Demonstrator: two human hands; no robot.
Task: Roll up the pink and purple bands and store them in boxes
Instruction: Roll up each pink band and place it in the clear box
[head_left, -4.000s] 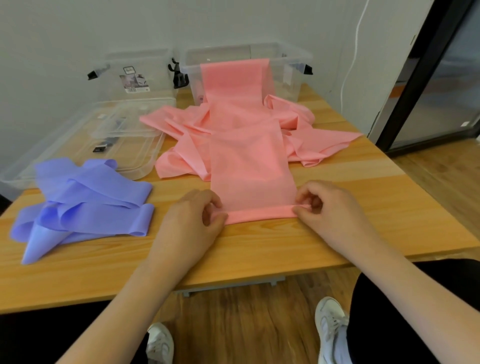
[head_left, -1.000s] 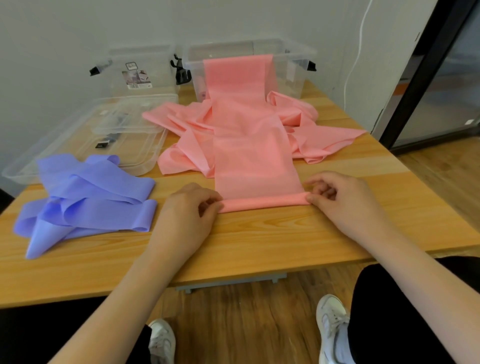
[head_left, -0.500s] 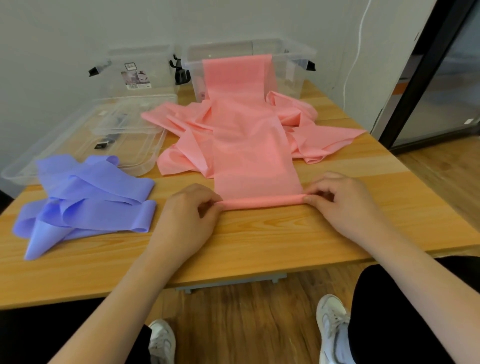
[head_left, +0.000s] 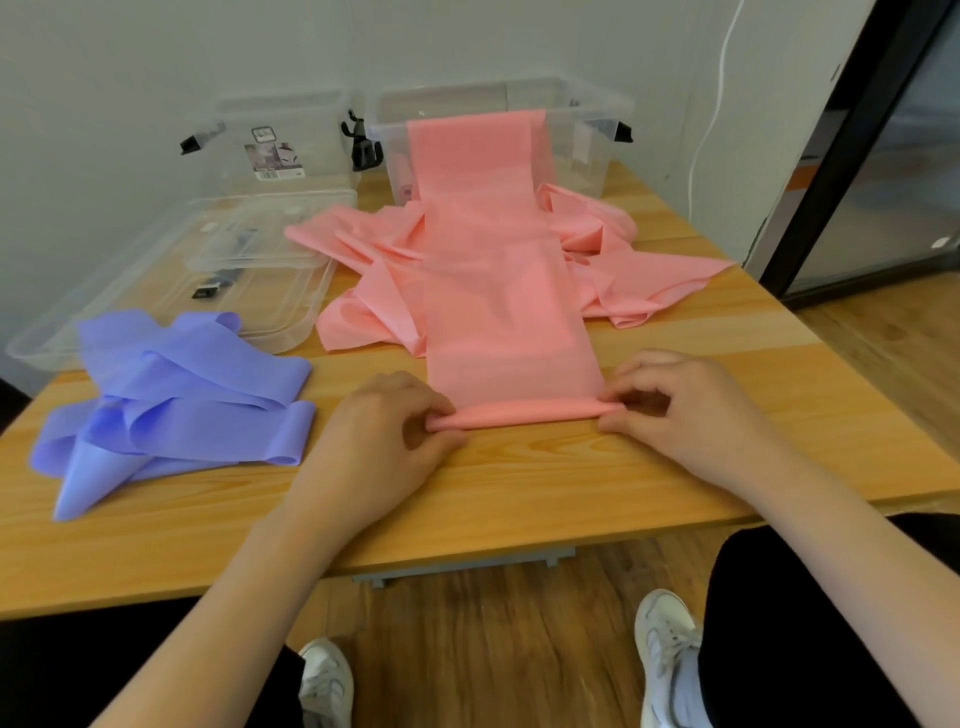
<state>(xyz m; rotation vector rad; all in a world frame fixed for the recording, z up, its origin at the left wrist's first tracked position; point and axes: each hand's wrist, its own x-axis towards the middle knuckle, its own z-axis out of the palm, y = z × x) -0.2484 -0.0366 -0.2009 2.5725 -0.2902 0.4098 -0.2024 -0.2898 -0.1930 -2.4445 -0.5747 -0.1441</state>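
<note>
Hands, left hand (head_left: 387, 441) and right hand (head_left: 675, 410), pinching pink band (head_left: 511, 332) roll ends, box label (head_left: 274, 161) print unreadable

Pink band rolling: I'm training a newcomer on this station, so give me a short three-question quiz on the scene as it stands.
1. True or false: the purple band is already rolled up.
2. Where does the far end of the pink band hang? A) over the rim of the right clear box B) off the table edge C) on the lid
3. Which hands pinch the rolled end?

Key: 1. False, it lies loose. 2. A. 3. Both, the left hand and right hand, one at each end.
</note>
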